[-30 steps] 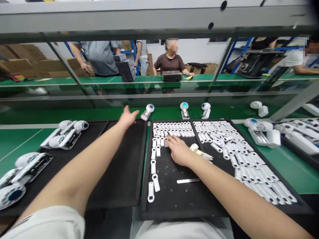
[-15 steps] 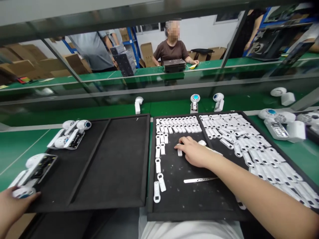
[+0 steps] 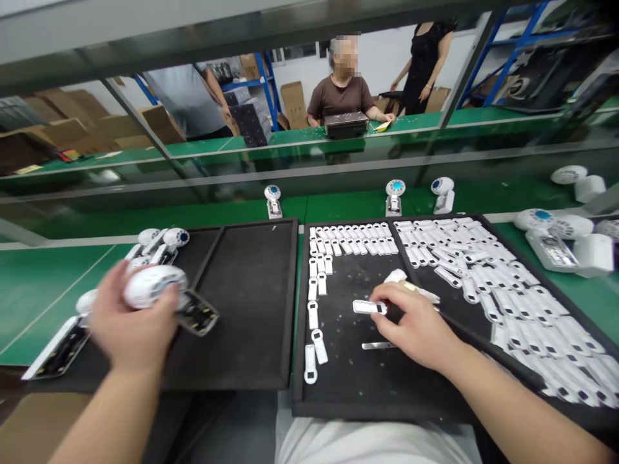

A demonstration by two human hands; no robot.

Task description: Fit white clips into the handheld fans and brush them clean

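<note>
My left hand (image 3: 135, 328) is wrapped round a white device (image 3: 155, 285) with a rounded, domed head. Its open body shows a circuit board and points right, above the left black tray (image 3: 291, 296). Between thumb and fingers, my right hand (image 3: 418, 328) pinches a small white plastic cover (image 3: 363, 307) with a dark square window, over the right black tray (image 3: 367, 410). Below that cover lies a thin metal strip (image 3: 377, 346), partly hidden by my right hand. A crumpled white piece (image 3: 395, 276) sits just behind my fingers.
Many similar white covers (image 3: 527, 303) fill the tray's right compartment, with rows along its left side. More devices (image 3: 62, 345) lie at the left tray's edge. Others stand on the green bench (image 3: 329, 207) and at right (image 3: 551, 248). Several people are beyond the rail.
My left hand has lifted a device from the left tray's near corner and moved right. My right hand has raised a cover and turned it sideways. The view has shifted slightly.
</note>
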